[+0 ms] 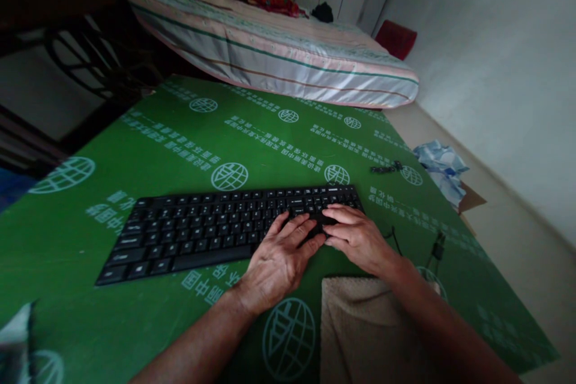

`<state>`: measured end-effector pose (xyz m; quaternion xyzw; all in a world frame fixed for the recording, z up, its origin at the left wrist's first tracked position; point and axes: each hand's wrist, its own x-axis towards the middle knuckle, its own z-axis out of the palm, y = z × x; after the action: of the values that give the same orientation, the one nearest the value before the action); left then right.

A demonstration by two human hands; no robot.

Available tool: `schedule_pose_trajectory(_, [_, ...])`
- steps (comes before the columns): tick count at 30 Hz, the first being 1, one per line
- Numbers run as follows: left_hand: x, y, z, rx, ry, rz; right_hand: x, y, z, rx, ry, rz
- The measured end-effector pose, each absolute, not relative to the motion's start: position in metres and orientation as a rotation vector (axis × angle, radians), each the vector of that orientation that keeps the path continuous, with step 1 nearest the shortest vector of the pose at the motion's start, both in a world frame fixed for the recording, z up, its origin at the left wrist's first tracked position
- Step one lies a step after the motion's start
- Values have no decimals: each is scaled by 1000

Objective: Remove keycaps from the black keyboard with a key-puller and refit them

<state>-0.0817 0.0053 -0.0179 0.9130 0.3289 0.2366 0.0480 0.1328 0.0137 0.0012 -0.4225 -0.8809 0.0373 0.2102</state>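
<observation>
A black keyboard (211,225) lies at a slant on the green printed tabletop (270,156). My left hand (283,255) rests over its right part, fingers stretched out on the keys. Close beside it, my right hand (355,234) reaches over the right end of the keyboard, with its fingers apart and the tips on or just above the keys. The fingertips of both hands nearly meet; the keys under them are hidden. Neither hand grips anything. Below my right forearm lies a folded beige cloth (360,330).
A dark coiled cable (386,167) lies on the right of the table, and a small black cable end (437,246) is nearer. A mattress (270,60) stands beyond the far edge. Crumpled plastic (443,168) is beside the right edge. Another cloth (18,342) shows at lower left.
</observation>
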Motion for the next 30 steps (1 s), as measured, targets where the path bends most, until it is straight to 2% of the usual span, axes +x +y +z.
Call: schedule_pose_trajectory(30, [-79,6,-18,2780,1027,692,129,4,-7,-1100,-2442,-32])
